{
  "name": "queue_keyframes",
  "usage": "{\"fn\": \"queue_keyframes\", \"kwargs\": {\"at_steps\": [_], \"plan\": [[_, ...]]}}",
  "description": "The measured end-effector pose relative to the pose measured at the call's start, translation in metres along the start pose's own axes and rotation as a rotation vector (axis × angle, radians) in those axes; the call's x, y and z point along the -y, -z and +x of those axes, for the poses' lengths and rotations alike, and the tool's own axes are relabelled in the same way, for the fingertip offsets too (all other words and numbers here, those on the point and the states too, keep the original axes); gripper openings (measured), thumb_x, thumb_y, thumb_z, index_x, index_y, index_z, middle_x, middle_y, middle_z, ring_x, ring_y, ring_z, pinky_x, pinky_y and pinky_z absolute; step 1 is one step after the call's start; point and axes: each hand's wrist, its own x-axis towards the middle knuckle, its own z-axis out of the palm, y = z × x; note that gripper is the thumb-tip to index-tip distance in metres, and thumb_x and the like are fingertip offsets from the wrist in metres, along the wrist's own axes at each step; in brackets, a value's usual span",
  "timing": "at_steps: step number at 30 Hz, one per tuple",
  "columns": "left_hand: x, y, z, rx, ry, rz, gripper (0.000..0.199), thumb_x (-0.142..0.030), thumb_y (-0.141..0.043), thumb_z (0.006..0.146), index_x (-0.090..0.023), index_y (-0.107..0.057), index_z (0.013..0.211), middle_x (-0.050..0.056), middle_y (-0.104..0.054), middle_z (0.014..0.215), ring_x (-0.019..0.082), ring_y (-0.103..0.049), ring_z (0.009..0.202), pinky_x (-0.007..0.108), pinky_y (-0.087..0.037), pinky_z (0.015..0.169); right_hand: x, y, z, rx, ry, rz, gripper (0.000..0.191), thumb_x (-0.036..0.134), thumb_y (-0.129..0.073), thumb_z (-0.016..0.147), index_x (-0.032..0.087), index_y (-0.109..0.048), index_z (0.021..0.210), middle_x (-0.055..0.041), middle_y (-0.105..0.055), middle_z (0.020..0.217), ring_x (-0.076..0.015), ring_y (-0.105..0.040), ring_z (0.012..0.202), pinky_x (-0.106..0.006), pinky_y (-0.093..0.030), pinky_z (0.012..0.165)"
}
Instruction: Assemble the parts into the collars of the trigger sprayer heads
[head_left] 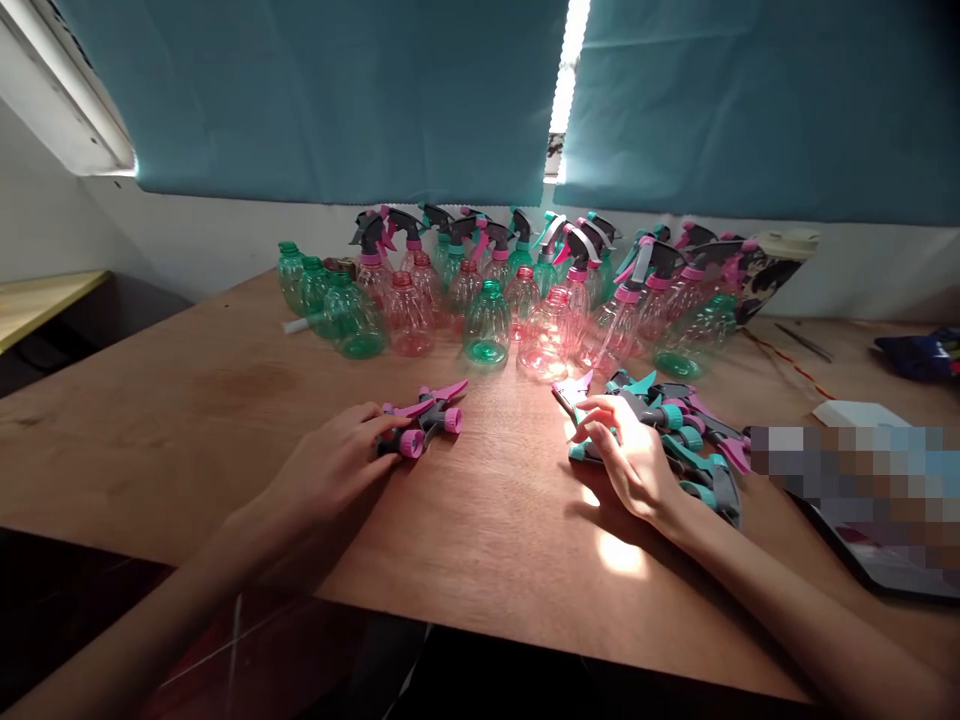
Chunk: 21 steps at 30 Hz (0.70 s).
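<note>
On the table (480, 500), my left hand (341, 455) has its thumb and fingers around a grey and pink trigger spray head (411, 443). A second pink and grey spray head (451, 420) lies right beside it. My right hand (626, 455) is over the left side of a pile of loose spray heads (694, 440), grey with teal or pink parts. Its fingers are loosely bent and apart, with a pink-triggered spray head (571, 388) just beyond the fingertips. Whether those fingers touch a spray head beneath them I cannot tell.
Behind my hands stand clear pink bottles (410, 318) and green bottles (487, 325), several open-necked, others topped with spray heads. A patterned cup (772, 275) stands at the back right. Far right are a blurred-out object (862, 490) and a dark blue packet (919, 355). Blue-green blinds (337, 100) hang behind.
</note>
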Motion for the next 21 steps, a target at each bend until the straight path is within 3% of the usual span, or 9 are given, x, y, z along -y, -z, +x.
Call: {"fn": "queue_keyframes", "kwargs": {"at_steps": [2, 5, 9, 12, 16, 18, 21], "plan": [[-0.010, 0.000, -0.001, -0.033, 0.016, 0.002, 0.037, -0.025, -0.049, 0.090, -0.025, -0.052, 0.127, 0.005, -0.058, 0.102, 0.025, -0.056, 0.091, 0.030, -0.042, 0.073, 0.000, 0.002, 0.003, -0.066, 0.006, 0.006, 0.036, 0.051, -0.042, 0.091, 0.021, -0.054, 0.105, -0.0047, -0.064, 0.080, -0.0212, -0.064, 0.072, -0.038, -0.049, 0.071], [-0.031, -0.001, -0.003, -0.082, 0.043, 0.019, 0.028, -0.027, -0.047, 0.091, -0.020, -0.059, 0.115, 0.008, -0.058, 0.101, 0.027, -0.057, 0.089, 0.033, -0.043, 0.070, 0.000, 0.006, 0.008, -0.174, -0.006, -0.003, 0.034, 0.050, -0.041, 0.092, 0.020, -0.054, 0.101, -0.0011, -0.060, 0.070, -0.0190, -0.061, 0.066, -0.035, -0.047, 0.068], [-0.059, -0.005, 0.004, -0.040, -0.100, -0.101, 0.026, -0.029, -0.044, 0.092, -0.020, -0.062, 0.109, 0.008, -0.060, 0.097, 0.025, -0.057, 0.086, 0.033, -0.046, 0.072, -0.001, 0.014, 0.015, -0.296, -0.020, -0.005, 0.030, 0.047, -0.037, 0.095, 0.021, -0.052, 0.098, 0.0040, -0.054, 0.060, -0.0146, -0.056, 0.052, -0.030, -0.045, 0.060], [-0.081, -0.015, 0.022, 0.017, -0.211, -0.212, 0.027, -0.031, -0.046, 0.093, -0.018, -0.062, 0.109, 0.008, -0.061, 0.101, 0.024, -0.057, 0.094, 0.034, -0.047, 0.079, -0.002, 0.018, 0.019, -0.344, -0.004, -0.001, 0.030, 0.046, -0.034, 0.096, 0.021, -0.051, 0.097, 0.0052, -0.053, 0.057, -0.0143, -0.055, 0.051, -0.029, -0.044, 0.059], [-0.115, -0.037, 0.052, 0.058, -0.263, -0.215, 0.028, -0.035, -0.052, 0.091, -0.018, -0.060, 0.112, 0.007, -0.060, 0.100, 0.021, -0.058, 0.087, 0.033, -0.048, 0.075, -0.001, 0.020, 0.020, -0.369, 0.021, -0.017, 0.028, 0.045, -0.037, 0.095, 0.021, -0.052, 0.093, 0.0039, -0.056, 0.060, -0.0148, -0.056, 0.056, -0.029, -0.043, 0.061], [-0.133, -0.049, 0.065, 0.030, -0.339, -0.212, 0.021, -0.032, -0.053, 0.090, -0.017, -0.063, 0.101, 0.006, -0.060, 0.095, 0.021, -0.056, 0.086, 0.031, -0.048, 0.074, -0.001, 0.020, 0.020, -0.373, 0.027, -0.027, 0.026, 0.043, -0.038, 0.095, 0.021, -0.051, 0.093, 0.0038, -0.056, 0.061, -0.0144, -0.055, 0.055, -0.028, -0.042, 0.059], [-0.152, -0.061, 0.088, -0.020, -0.285, -0.247, 0.019, -0.031, -0.051, 0.089, -0.018, -0.063, 0.097, 0.007, -0.060, 0.096, 0.020, -0.056, 0.083, 0.031, -0.049, 0.073, -0.001, 0.018, 0.019, -0.383, 0.022, -0.042, 0.024, 0.041, -0.039, 0.094, 0.021, -0.052, 0.090, 0.0034, -0.057, 0.063, -0.0139, -0.055, 0.055, -0.027, -0.041, 0.057]]}}
